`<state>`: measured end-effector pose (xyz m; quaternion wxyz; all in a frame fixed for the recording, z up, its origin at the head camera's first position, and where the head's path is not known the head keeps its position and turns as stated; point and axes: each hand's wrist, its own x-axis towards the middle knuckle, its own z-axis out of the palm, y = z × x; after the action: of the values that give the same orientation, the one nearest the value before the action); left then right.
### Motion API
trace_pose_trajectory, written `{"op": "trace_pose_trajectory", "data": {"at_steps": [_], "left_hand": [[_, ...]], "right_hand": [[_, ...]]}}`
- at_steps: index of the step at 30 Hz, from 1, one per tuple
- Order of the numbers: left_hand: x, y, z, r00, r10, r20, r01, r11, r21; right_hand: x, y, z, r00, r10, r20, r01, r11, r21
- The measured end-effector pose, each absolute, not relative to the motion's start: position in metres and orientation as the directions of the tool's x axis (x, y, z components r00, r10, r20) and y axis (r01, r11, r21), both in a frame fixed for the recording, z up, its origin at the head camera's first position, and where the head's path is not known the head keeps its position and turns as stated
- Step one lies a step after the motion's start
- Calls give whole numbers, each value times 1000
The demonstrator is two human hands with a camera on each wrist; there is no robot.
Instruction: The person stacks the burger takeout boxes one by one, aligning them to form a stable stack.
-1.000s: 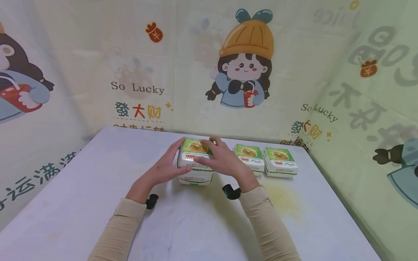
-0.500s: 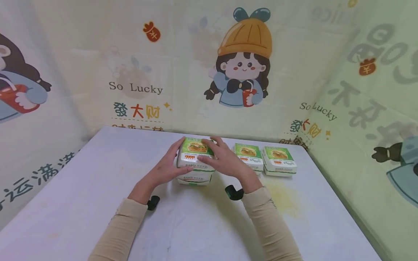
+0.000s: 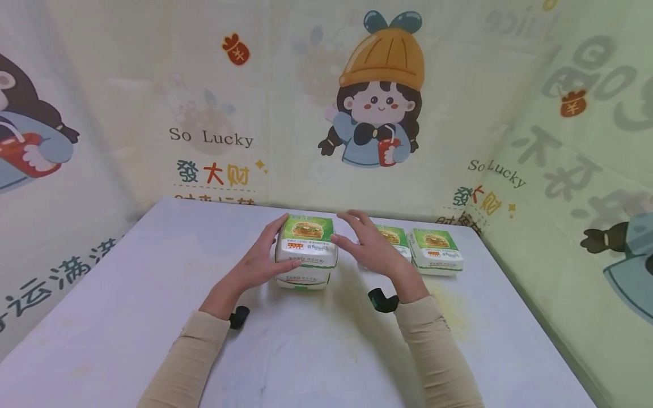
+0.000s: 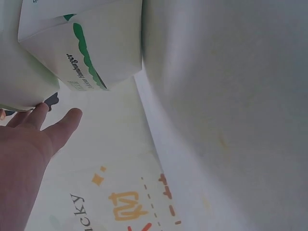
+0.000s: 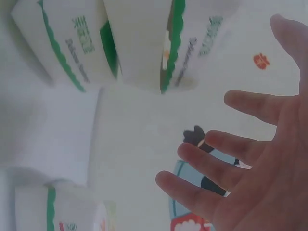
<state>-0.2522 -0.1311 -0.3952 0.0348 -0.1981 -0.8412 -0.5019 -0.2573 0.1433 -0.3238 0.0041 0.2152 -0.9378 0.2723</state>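
along the lower edge of the head view, beige sleeves (image 3: 433, 345) reach over the white table (image 3: 306, 351), and the black pieces (image 3: 382, 300) at the wrists could snag on something if an arm swings carelessly. left of centre, the left hand (image 3: 255, 260) lies along the upper box (image 3: 308, 246), fingers mostly straight at its side and thumb across the front, touching rather than wrapped round it. right of centre, the right hand (image 3: 374, 246) is spread and holds nothing, its thumb just beside the same box. that box sits mid-frame on the lower box (image 3: 306, 279), seeming to jut slightly past it on the right, so a lopsided push from the left might slide it off. the right wrist view shows what looks like a slit at its lid (image 5: 204, 41); a brush there could spread it. farther right stand a partly hidden box (image 3: 395, 235), which the right hand's knuckles might nudge, and the rightmost box (image 3: 436, 252), before the printed backdrop (image 3: 291, 113).
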Motion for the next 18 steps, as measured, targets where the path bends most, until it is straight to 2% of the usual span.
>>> {"op": "trace_pose_trajectory", "data": {"at_steps": [8,18], "left_hand": [[-253,-132,-394,-929,278,245,347,418,840],[-252,-130,-395,-935,269,230,327,409,852]], "right_hand": [[-257,173,-318,-926,-353,136,-367,752,-548],[-258,211,-321,-937,-319,142,-344,772,-535]]}}
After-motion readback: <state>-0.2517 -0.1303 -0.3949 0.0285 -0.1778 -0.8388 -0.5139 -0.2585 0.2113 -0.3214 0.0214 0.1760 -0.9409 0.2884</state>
